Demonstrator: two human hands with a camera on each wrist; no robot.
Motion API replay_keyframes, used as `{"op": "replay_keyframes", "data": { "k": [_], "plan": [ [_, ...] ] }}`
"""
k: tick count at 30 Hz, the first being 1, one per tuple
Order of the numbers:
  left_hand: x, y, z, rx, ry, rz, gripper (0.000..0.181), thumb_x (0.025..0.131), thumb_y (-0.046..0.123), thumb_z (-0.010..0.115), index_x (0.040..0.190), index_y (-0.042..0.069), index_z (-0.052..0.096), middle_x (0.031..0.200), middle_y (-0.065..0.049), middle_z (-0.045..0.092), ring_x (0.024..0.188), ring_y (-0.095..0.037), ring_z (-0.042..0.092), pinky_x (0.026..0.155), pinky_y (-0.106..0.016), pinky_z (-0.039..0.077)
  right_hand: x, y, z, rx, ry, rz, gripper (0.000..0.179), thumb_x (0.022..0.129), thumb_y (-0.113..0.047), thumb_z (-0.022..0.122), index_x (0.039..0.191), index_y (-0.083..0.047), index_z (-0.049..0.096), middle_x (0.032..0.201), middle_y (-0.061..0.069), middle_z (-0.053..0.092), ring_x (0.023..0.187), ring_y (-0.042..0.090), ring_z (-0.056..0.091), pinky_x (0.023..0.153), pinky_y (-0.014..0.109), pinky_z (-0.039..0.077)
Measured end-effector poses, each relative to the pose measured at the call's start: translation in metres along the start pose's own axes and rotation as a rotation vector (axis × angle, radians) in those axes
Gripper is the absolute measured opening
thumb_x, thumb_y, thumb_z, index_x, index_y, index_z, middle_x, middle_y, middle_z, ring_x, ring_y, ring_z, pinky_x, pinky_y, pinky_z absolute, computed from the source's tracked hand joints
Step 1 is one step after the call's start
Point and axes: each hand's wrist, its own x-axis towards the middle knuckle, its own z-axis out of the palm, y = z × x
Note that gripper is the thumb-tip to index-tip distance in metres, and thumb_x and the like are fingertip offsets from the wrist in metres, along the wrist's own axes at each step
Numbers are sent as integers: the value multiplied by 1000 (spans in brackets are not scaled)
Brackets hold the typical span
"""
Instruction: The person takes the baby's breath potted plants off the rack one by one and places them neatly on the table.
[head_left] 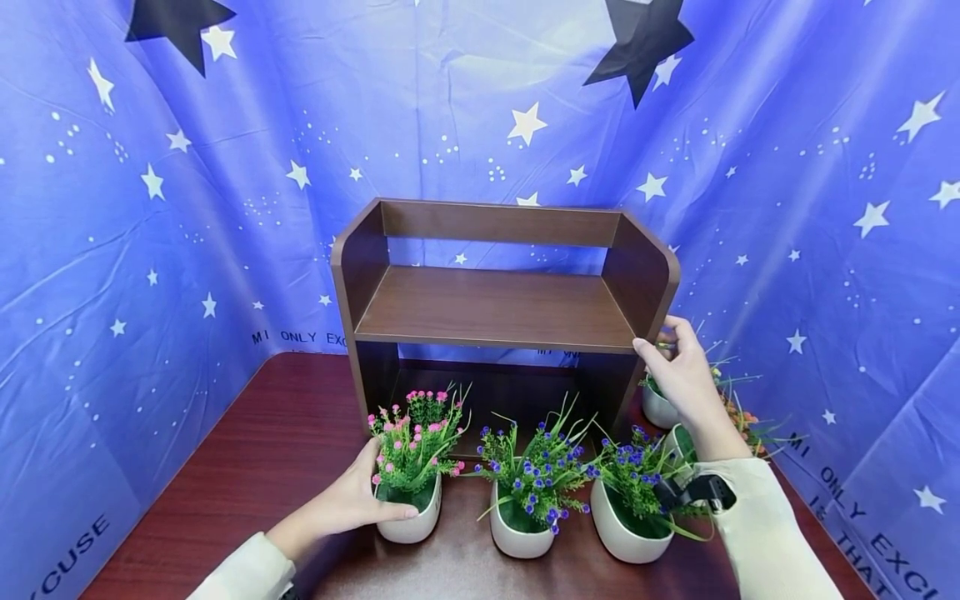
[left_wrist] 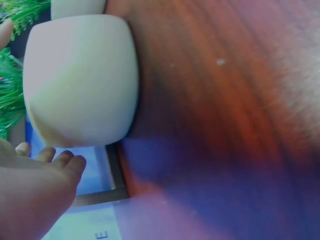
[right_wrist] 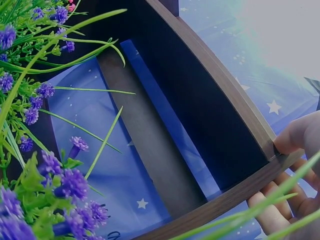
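Observation:
My left hand (head_left: 345, 502) holds a white pot (head_left: 411, 521) of pink artificial flowers (head_left: 420, 442), thumb across its front and fingers at its far-left side. In the left wrist view, the pot (left_wrist: 82, 80) stands between the thumb at the edge and the fingers (left_wrist: 62, 162). My right hand (head_left: 682, 375) grips the right side of a dark brown two-tier shelf (head_left: 495, 304). The right wrist view has the thumb on the shelf's edge (right_wrist: 235, 187) and curled fingers (right_wrist: 272, 205) on its other side.
Two white pots with blue-purple flowers (head_left: 536, 475) (head_left: 630, 500) stand before the shelf. More potted plants, including a white pot (head_left: 660, 408) and orange flowers (head_left: 744, 421), are right of it. A blue star-printed cloth (head_left: 480, 108) surrounds the reddish-brown table (head_left: 277, 417).

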Motion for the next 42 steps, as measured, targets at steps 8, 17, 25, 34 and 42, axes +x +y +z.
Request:
{"op": "replay_keyframes", "data": {
  "k": [8, 17, 25, 34, 42],
  "plan": [
    [7, 6, -17, -92, 20, 140, 116, 74, 32, 90, 157, 6, 13, 157, -25, 25, 139, -40, 35, 109, -57, 32, 1, -1, 0, -7, -7, -2, 55, 102, -28, 58, 145, -2, 36, 121, 13, 46, 89, 8, 57, 70, 18, 51],
    [7, 19, -37, -97, 47, 304, 103, 78, 24, 88, 156, 18, 22, 157, -13, 29, 140, -39, 32, 111, -56, 31, 2, -1, 0, -5, -6, 1, 55, 102, -28, 58, 144, -1, 36, 120, 13, 46, 89, 6, 57, 71, 19, 51],
    [6, 34, -51, -85, 76, 401, 103, 78, 18, 88, 157, 16, 22, 159, -10, 30, 143, -36, 28, 112, -21, 28, 2, -3, 1, -8, -9, 5, 55, 102, -28, 58, 145, -1, 36, 121, 15, 47, 89, 6, 57, 71, 19, 52],
    [5, 43, -72, -23, 158, 445, 94, 81, 13, 85, 155, 21, 28, 157, -3, 34, 140, -17, 36, 110, -23, 34, 5, 1, 2, 2, -15, 9, 56, 102, -25, 59, 147, -2, 35, 121, 15, 45, 87, 5, 57, 70, 18, 51],
    [7, 55, -91, 40, 232, 476, 82, 86, 8, 81, 153, 12, 34, 154, -9, 39, 136, -31, 43, 105, -20, 38, 8, -1, -5, -9, -44, 11, 57, 101, -22, 60, 146, -1, 34, 121, 14, 46, 86, 4, 58, 71, 18, 53]
  ]
}}
